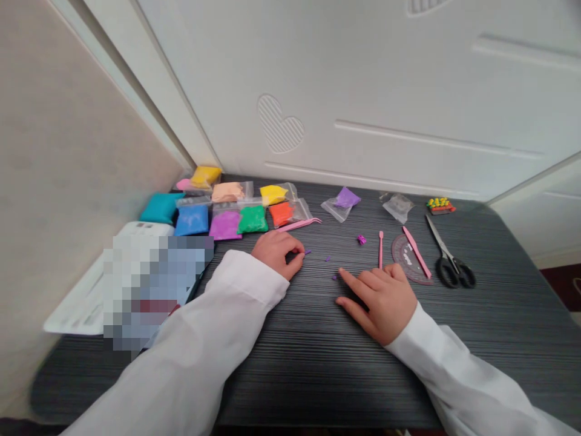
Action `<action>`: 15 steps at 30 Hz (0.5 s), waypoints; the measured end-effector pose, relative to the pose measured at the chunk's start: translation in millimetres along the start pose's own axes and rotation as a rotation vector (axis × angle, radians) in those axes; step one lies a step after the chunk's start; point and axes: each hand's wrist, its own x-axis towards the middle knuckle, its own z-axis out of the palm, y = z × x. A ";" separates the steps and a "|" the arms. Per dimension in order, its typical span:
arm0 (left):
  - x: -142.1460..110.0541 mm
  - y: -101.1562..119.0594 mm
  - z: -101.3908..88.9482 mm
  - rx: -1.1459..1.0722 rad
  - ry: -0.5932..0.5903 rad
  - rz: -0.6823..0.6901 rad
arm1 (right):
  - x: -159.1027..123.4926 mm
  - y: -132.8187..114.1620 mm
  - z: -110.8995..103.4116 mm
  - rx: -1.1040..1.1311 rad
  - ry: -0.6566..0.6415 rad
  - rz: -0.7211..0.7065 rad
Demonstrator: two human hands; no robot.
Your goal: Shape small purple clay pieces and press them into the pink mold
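Observation:
My left hand (278, 253) rests on the dark table with thumb and index finger pinched at the end of a thin purple clay strip (307, 251). My right hand (380, 298) holds nothing; its index finger and thumb are stretched apart. The index fingertip is beside a tiny purple clay bit (334, 278), and I cannot tell whether they touch. Between the hands lies another small purple clay piece (327, 258). Farther back sits a shiny magenta-purple lump (361, 240). A pink modelling tool (380, 248) stands out just beyond my right hand's knuckles.
Bags of coloured clay, such as a green one (253, 219), line the back left, with pink tweezers (299, 224) before them. Right are a protractor (402, 257), a pink knife-like tool (416, 252), scissors (448, 257) and a small clay model (440, 206). A purple clay lump (347, 197) lies behind.

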 end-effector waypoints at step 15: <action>-0.5 1.6 -1.2 0.000 0.005 -0.009 | 0.2 -9.6 3.7 -0.042 -0.036 -0.032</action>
